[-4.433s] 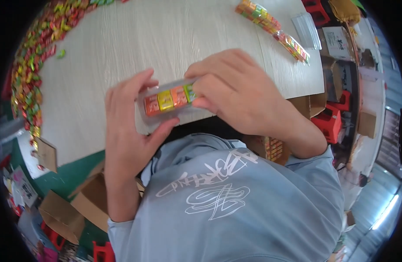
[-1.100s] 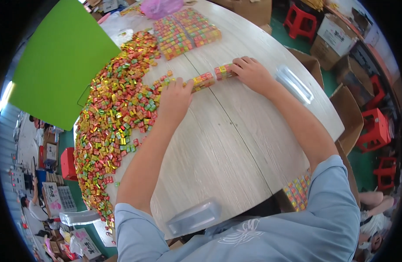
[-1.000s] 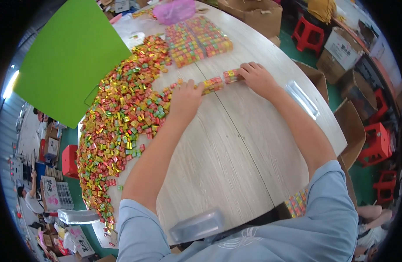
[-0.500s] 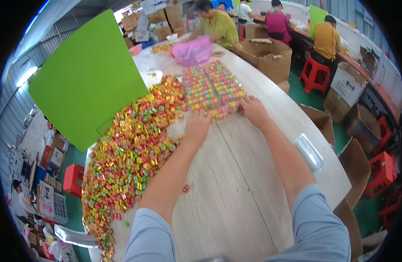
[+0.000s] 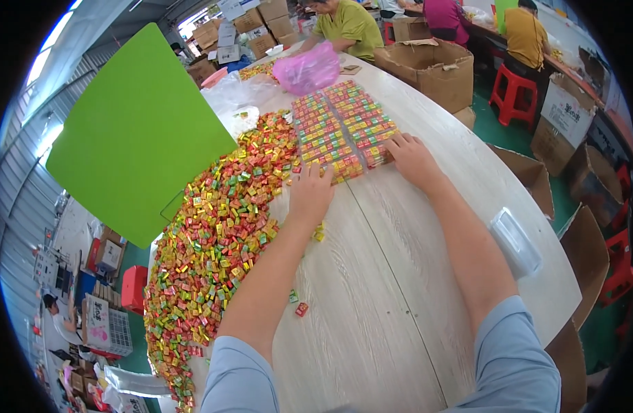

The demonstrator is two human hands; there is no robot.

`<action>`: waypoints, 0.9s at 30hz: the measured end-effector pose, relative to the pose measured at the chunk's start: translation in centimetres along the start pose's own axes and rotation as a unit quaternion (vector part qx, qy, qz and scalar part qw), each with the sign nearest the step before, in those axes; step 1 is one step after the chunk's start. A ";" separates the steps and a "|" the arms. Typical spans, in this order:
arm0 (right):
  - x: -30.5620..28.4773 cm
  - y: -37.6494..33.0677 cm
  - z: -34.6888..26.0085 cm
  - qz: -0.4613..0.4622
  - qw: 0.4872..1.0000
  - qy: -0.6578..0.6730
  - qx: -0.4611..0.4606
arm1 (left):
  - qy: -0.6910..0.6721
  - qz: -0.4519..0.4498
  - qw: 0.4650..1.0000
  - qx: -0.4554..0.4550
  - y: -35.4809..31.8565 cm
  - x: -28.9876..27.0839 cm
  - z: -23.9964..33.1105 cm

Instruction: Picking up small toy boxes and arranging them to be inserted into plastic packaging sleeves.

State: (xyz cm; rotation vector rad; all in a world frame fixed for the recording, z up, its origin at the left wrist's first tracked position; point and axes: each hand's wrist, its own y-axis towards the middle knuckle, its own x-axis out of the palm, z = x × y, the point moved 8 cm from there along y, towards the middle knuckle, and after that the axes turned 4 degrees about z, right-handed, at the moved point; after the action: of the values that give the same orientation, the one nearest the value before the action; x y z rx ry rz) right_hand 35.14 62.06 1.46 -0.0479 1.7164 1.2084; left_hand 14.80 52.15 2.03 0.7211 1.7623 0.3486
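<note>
Bright, even daylight floods in from the upper left, beyond the left hand (image 5: 311, 195). Shadows under both hands are faint. The picture is sharp around them; straight edges bow toward the black rim.

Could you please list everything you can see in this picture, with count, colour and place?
table: one, pale wood grain, centre
loose candies: a large heap, red, yellow and green, table's left side
packed candy rows: many, same colours, laid side by side ahead of the hands
stray candies: a few, near the left forearm
clear plastic tray: one, table's right edge
pink bag: one, far end
green board: one, upper left
cardboard boxes: several, brown, right side
red stools: several, right
left hand: on the rows' near end
right hand: on the rows' right corner
</note>
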 end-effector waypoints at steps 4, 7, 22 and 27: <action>-0.1 -0.2 -0.3 -0.005 1.000 0.003 -0.001 | -0.016 -0.014 1.000 -0.017 0.2 0.0 -0.1; 0.0 -0.1 -0.3 -0.013 1.000 0.006 0.008 | 0.007 -0.007 1.000 -0.012 0.4 0.1 -0.5; -0.1 -0.5 0.1 -0.008 1.000 0.022 0.015 | -0.015 -0.057 0.998 -0.021 0.9 -0.3 0.0; -0.5 -0.1 -0.2 -0.033 0.998 0.046 0.019 | -0.012 -0.049 0.999 -0.002 1.3 -3.2 0.9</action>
State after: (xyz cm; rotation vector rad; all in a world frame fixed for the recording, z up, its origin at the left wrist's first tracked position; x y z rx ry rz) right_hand 35.32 61.65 1.78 -0.1385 1.8029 1.1391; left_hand 16.60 51.02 4.86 0.6313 1.7670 0.2764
